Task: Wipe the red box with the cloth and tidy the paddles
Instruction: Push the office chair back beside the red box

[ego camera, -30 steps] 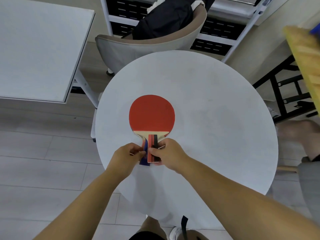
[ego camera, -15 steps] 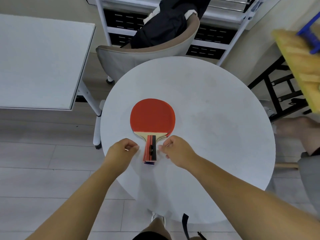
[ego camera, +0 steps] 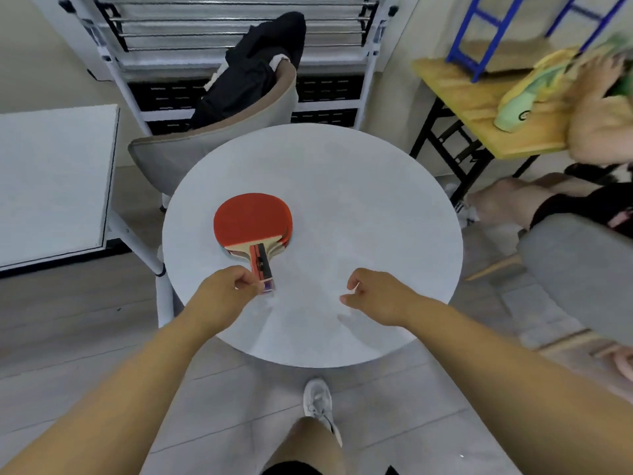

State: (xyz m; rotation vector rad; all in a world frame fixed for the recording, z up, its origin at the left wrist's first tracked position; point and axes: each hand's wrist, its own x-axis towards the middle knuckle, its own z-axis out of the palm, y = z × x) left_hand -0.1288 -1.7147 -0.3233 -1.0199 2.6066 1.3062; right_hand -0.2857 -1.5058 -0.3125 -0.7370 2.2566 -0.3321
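- My right hand point(ego camera: 376, 298) has left the paddles point(ego camera: 252, 222), loosely curled, holding nothing.
- My left hand point(ego camera: 224, 294) now pinches the stacked handles point(ego camera: 261, 265); tidying looks nearly finished.

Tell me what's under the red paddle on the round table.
A second paddle lies under the red paddle: its red rim and pale wood peek out on the right and lower edge, and a blue handle end shows. Its face is covered.
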